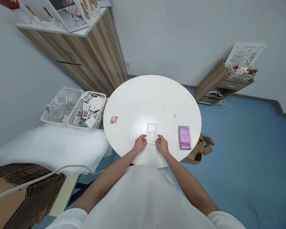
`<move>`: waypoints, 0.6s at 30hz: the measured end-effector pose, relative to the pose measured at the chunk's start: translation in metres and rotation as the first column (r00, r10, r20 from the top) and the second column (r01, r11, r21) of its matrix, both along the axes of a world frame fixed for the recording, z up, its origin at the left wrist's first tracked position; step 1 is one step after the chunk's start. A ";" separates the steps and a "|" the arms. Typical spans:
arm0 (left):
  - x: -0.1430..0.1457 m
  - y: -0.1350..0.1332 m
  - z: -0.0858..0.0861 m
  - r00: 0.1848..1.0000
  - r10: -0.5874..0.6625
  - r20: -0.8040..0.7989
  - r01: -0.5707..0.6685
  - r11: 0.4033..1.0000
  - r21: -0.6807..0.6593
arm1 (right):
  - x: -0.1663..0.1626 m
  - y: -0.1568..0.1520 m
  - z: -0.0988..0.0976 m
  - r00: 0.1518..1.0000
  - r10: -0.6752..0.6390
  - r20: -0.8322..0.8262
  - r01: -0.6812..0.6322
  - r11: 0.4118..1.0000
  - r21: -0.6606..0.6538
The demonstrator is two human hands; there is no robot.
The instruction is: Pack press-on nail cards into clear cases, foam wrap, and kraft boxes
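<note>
A small clear plastic hinged box (152, 138) lies opened out on the white round table (150, 95), its lid (152, 128) folded back away from me. My left hand (140, 142) grips the left edge of the box with curled fingers. At the opposite edge, my right hand (162, 144) holds the box between thumb and fingers. Nothing shows inside the box. To the left on the table is a small set of pinkish-brown press-on nails (114, 120). A pixelated pink-purple rectangle (185, 138) lies to the right, its kind obscured.
Left of the table stand a white basket of printed cards (77, 118) and a basket of clear packaging (62, 120). White sheeting (50, 144) and stacked cardboard (35, 190) are nearer. Small brown boxes (197, 152) lie at right; a dark speck (174, 116) is on the table.
</note>
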State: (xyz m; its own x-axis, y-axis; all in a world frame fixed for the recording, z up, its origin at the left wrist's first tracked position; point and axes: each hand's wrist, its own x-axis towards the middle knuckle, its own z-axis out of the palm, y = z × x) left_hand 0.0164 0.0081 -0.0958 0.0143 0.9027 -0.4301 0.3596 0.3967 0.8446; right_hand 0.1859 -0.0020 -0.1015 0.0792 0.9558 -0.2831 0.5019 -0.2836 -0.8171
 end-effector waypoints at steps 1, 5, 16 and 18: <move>0.001 0.003 -0.002 1.000 -0.009 -0.019 0.009 1.000 0.008 | 0.000 0.002 -0.001 1.000 -0.004 0.027 0.004 1.000 -0.007; 0.003 0.008 -0.006 0.993 -0.054 -0.103 0.061 0.996 0.065 | -0.001 0.005 -0.004 0.994 -0.002 0.106 0.005 1.000 -0.022; -0.001 -0.014 -0.007 1.000 0.012 0.001 -0.012 0.999 0.053 | 0.001 -0.015 -0.004 0.995 -0.087 -0.057 0.084 0.995 -0.047; -0.001 -0.018 -0.008 0.999 0.016 0.046 -0.018 0.998 0.053 | 0.000 -0.018 -0.004 0.991 -0.104 -0.084 0.102 0.994 -0.035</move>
State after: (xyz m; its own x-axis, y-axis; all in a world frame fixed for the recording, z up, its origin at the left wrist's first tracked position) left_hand 0.0155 -0.0099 -0.1035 0.0173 0.9245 -0.3808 0.3142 0.3565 0.8799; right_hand 0.1863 -0.0202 -0.1055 0.1508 0.9348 -0.3216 0.3972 -0.3552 -0.8462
